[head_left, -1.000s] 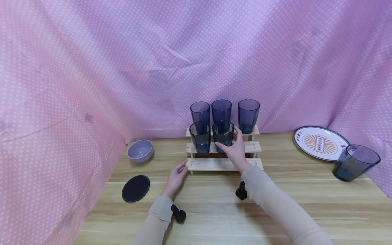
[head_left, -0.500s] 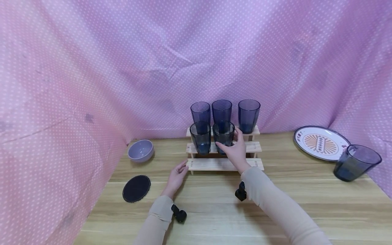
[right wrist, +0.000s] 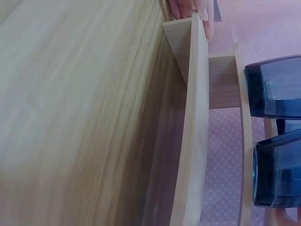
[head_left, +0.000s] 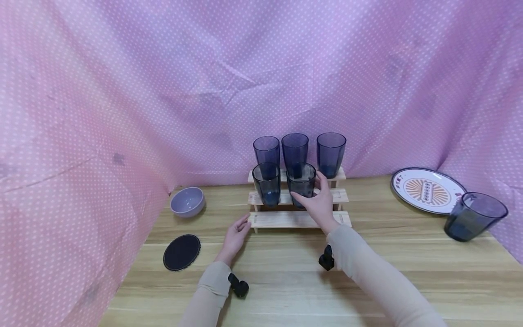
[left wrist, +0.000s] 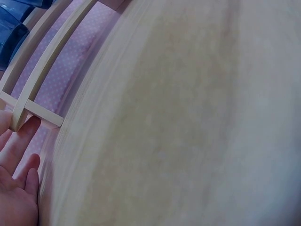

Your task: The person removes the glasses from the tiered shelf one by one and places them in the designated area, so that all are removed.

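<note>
Blue-grey glass [head_left: 301, 184] gripped in right hand [head_left: 321, 203], fingertips partly hidden behind; left hand [head_left: 235, 235] pinches wooden rack [head_left: 286, 220].

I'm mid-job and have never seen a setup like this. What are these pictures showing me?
There is no machine: a person works with two bare hands. The head picture looks forward and down from a camera on the head; the other two come from cameras on the wrists, so the rack looks turned on its side there.

The left hand pinches the left end of the lowest board of a wooden rack. The right hand grips a dark glass at the middle tier; whether its base touches the board is hard to tell. One glass stands beside it, three glasses on the top tier.

On the table are a bowl and a dark round mat at left, a patterned plate and another glass at right.
</note>
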`<action>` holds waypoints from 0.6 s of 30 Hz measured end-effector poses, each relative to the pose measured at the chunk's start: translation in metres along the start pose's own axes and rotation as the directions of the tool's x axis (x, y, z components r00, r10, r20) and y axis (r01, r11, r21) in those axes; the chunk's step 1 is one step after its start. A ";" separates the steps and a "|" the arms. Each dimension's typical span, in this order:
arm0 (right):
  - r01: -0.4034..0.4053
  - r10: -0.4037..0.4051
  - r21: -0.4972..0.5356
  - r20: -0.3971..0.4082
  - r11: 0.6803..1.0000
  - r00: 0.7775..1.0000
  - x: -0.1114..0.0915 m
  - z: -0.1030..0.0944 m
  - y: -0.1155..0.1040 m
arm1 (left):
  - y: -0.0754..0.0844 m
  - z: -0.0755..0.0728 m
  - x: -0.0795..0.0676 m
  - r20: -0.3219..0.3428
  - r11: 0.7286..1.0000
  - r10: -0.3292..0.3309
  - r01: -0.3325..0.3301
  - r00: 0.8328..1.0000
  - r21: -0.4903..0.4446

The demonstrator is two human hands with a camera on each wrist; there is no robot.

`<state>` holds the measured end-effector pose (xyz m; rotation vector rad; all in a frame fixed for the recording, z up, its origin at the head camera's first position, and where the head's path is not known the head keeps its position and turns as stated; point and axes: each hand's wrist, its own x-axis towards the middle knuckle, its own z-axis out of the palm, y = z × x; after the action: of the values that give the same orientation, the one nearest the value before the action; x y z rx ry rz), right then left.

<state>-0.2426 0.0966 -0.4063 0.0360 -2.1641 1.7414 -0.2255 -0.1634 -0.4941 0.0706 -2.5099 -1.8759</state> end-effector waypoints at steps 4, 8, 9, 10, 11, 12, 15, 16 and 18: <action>0.017 -0.017 0.004 -0.020 1.000 1.000 -0.001 -0.006 0.000 | -0.002 0.000 0.002 -0.005 1.000 0.004 -0.004 1.000 -0.006; 0.035 -0.035 0.004 -0.042 0.999 0.999 -0.001 -0.012 -0.001 | -0.004 0.000 0.003 -0.008 1.000 0.005 -0.005 1.000 -0.005; 0.035 -0.035 0.004 -0.044 0.999 0.998 -0.002 -0.013 -0.001 | -0.004 0.000 0.003 -0.007 1.000 0.005 -0.005 1.000 -0.002; 0.032 -0.032 0.002 -0.045 0.999 0.998 -0.002 -0.015 -0.001 | -0.004 0.000 0.002 -0.005 1.000 0.006 -0.006 1.000 0.001; 0.029 -0.029 0.004 -0.044 1.000 0.999 -0.003 -0.016 -0.001 | -0.004 0.000 0.002 -0.003 1.000 0.008 -0.008 1.000 0.004; 0.024 -0.023 0.009 -0.042 1.000 0.999 -0.004 -0.017 -0.001 | -0.004 -0.001 0.002 -0.001 1.000 0.010 -0.010 1.000 0.008; 0.018 -0.017 0.018 -0.041 1.000 0.999 -0.006 -0.022 -0.001 | -0.004 -0.001 0.002 0.003 1.000 0.012 -0.012 1.000 0.015; 0.019 -0.018 0.020 -0.042 1.000 0.999 -0.006 -0.023 -0.002 | -0.004 -0.001 0.002 0.003 1.000 0.011 -0.011 1.000 0.015; 0.022 -0.021 0.026 -0.045 0.999 0.999 -0.007 -0.026 -0.003 | -0.003 -0.001 0.002 0.002 1.000 0.009 -0.009 1.000 0.010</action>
<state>-0.2283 0.1194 -0.4010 0.0271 -2.1016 1.7422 -0.2274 -0.1656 -0.4968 0.0582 -2.5168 -1.8608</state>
